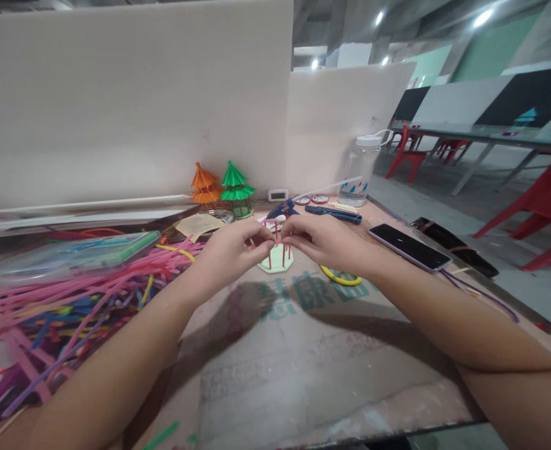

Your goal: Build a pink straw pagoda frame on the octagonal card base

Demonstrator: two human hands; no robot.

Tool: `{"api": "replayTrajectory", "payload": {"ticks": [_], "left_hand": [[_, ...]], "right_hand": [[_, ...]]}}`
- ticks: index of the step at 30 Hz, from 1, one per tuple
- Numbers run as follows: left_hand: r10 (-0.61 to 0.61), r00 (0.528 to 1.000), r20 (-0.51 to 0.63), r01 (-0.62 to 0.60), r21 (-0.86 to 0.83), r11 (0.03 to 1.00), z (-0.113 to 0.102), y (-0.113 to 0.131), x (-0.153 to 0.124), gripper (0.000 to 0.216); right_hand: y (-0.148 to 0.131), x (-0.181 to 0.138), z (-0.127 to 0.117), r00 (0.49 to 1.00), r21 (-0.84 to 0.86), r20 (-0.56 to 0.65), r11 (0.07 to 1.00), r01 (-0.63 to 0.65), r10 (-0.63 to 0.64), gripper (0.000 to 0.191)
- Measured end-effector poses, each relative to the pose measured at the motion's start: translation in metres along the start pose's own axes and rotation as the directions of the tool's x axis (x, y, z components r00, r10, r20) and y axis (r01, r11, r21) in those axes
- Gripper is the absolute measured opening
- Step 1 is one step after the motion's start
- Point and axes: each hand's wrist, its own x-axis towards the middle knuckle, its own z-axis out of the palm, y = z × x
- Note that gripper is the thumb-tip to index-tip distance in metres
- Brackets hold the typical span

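Note:
A small model stands on the board in front of me, with a pale green many-sided base [278, 267] and thin pinkish-red posts [284, 255] rising from it. My left hand [235, 247] reaches in from the left, thumb and fingers pinched at the top of the posts. From the other side, my right hand [317, 239] pinches the same pink top part, its fingertips close to the left ones. The fingers hide part of the frame's top. Just right of the base lies a yellow loop [343, 279], partly behind my right hand.
Coloured pipe cleaners [69, 306] are heaped at left under a clear plastic case [116, 253]. An orange pagoda [204, 185] and a green one [235, 187] stand behind. Glue gun [282, 208], blue tool [334, 214], bottle [357, 172] and phone [409, 247] lie or stand around.

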Motion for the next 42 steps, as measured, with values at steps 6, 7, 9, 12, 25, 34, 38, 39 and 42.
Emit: {"api": "replayTrajectory", "payload": {"ticks": [6, 7, 9, 12, 25, 34, 38, 39, 42], "left_hand": [[-0.046, 0.998, -0.038, 0.048, 0.042, 0.998, -0.001, -0.010, 0.003, 0.021], [-0.046, 0.998, -0.051, 0.049, 0.074, 0.996, -0.001, -0.014, 0.004, 0.022], [-0.028, 0.997, -0.076, 0.039, 0.152, 0.988, 0.001, -0.024, 0.005, 0.022], [0.043, 0.995, -0.094, -0.019, 0.246, 0.969, 0.008, -0.039, 0.007, 0.021], [0.149, 0.981, -0.126, -0.103, 0.319, 0.942, 0.021, -0.053, 0.009, 0.014], [0.143, 0.982, -0.125, -0.093, 0.343, 0.935, 0.026, -0.054, 0.009, 0.014], [0.157, 0.979, -0.128, -0.104, 0.344, 0.933, 0.029, -0.056, 0.009, 0.015], [0.157, 0.979, -0.130, -0.105, 0.343, 0.933, 0.029, -0.057, 0.009, 0.015], [0.150, 0.981, -0.127, -0.100, 0.333, 0.938, 0.030, -0.058, 0.009, 0.014]], "right_hand": [[0.013, 0.005, 0.001, 0.994, -0.056, -0.038, 0.993, -0.108, 0.106, 0.013], [0.017, 0.006, 0.002, 0.992, -0.048, -0.042, 0.991, -0.121, 0.119, 0.014], [0.026, 0.008, 0.004, 0.991, -0.021, -0.050, 0.992, -0.122, 0.121, 0.015], [0.037, 0.009, 0.013, 0.993, 0.012, -0.064, 0.995, -0.095, 0.095, 0.015], [0.045, 0.008, 0.045, 0.989, -0.154, -0.118, 0.985, 0.073, -0.091, 0.025], [0.043, 0.007, 0.049, 0.988, -0.125, -0.130, 0.990, 0.069, -0.085, 0.025], [0.045, 0.009, 0.051, 0.988, -0.088, -0.149, 0.995, 0.037, -0.050, 0.023], [0.045, 0.009, 0.052, 0.988, -0.074, -0.150, 0.997, 0.027, -0.038, 0.022], [0.047, 0.010, 0.053, 0.991, -0.036, -0.136, 0.999, 0.005, -0.010, 0.021]]}}
